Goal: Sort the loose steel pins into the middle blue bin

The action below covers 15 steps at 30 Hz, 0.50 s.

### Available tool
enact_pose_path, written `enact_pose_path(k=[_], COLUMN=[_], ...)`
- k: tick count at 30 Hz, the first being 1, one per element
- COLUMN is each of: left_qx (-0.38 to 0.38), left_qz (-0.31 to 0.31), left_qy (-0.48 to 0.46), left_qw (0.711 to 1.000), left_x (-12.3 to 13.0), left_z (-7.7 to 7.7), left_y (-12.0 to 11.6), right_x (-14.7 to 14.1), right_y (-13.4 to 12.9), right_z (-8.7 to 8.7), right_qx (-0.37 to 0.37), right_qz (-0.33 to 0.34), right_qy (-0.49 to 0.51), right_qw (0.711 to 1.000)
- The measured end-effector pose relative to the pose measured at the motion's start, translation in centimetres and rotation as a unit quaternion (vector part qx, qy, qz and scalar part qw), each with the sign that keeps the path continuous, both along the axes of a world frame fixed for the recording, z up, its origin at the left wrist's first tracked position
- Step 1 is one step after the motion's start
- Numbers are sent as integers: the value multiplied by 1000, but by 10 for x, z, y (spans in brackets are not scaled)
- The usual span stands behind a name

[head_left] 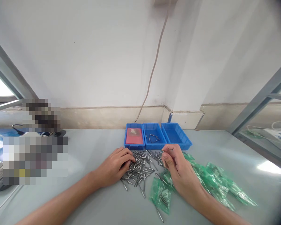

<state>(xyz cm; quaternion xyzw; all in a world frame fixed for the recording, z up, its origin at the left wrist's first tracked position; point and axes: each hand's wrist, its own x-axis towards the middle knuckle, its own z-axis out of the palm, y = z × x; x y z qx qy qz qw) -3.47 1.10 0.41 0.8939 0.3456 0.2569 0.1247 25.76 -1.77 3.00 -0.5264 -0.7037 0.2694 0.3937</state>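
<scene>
A loose pile of thin metal pins (140, 168) lies on the grey table. My left hand (115, 165) rests at the pile's left edge, its fingers curled together over some pins; what they hold, if anything, is hidden. Above the pile's right side, my right hand (175, 159) is closed in a pinch, with thumb and index finger together; whatever is between them is too small to tell. Below my right hand lies a green plastic bag (160, 195) with metal pins inside. More green bags (213, 181) are heaped to the right of my right wrist.
Behind the pile stand three blue trays: the left one holds a red card (134, 139), the middle tray (153, 145) a few pins, and the right tray (189, 144) shows a bare bottom. Cables (8, 200) and blurred items lie at the far left.
</scene>
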Motion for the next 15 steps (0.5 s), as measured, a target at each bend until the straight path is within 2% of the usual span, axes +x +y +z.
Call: enact_pose_path(k=[15], left_qx=[3], left_qz=[0], left_qy=[-6], left_qw=[1000], left_x=[0], left_z=[1], left_y=[0], right_x=[-1], right_y=[3], right_z=[-5], right_qx=[-1], right_qz=[-20], right_qy=[-8], right_qw=[1000])
